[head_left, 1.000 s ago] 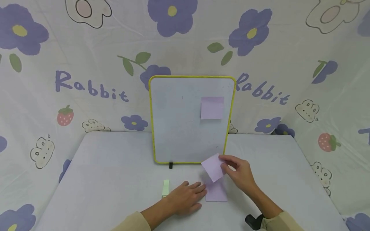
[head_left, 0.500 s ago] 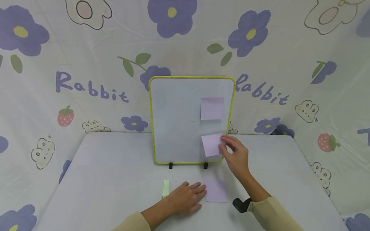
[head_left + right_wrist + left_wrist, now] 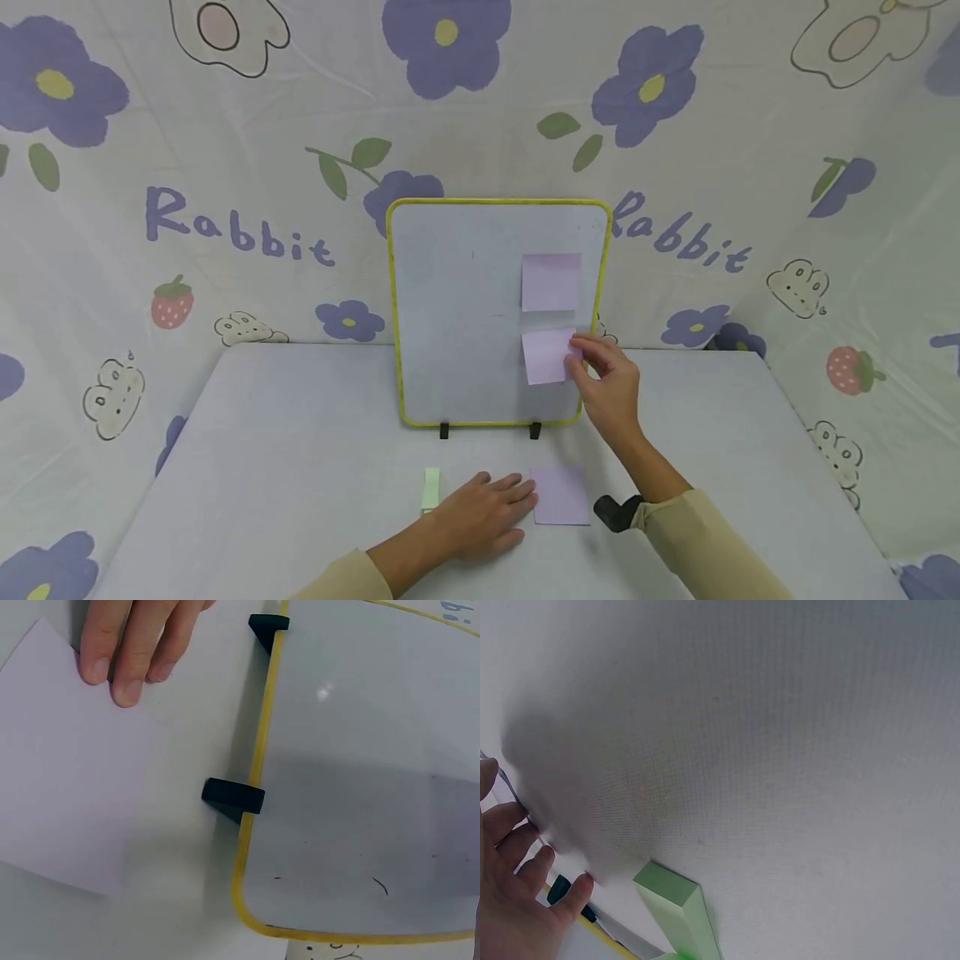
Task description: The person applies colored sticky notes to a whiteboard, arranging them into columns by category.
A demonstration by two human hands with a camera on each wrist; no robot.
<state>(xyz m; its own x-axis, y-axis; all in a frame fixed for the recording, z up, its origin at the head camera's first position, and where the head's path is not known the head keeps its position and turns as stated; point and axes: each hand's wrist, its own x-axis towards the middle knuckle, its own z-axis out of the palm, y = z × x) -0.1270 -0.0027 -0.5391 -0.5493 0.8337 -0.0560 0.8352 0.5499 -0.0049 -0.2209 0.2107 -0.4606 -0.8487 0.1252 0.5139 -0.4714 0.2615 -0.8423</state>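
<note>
My right hand pinches a lilac sticky note by its right edge, between thumb and fingertips. The note overlaps the lower right of a yellow-rimmed whiteboard in the head view, slightly tilted. Another lilac sticky note is stuck on the board just above it. My left hand rests on the table with fingers extended, fingertips at the left edge of a lilac sticky note pad. Those fingertips also show at the pad's edge in the right wrist view.
A narrow pale green pad of sticky notes lies left of my left hand. Black feet hold the board's lower edge on the white table. A printed cloth hangs behind. A black device sits at my right wrist.
My right hand has lifted the sticky note from above the pad up to the whiteboard, and it now sits more level below the upper note. The left hand has stayed put.
</note>
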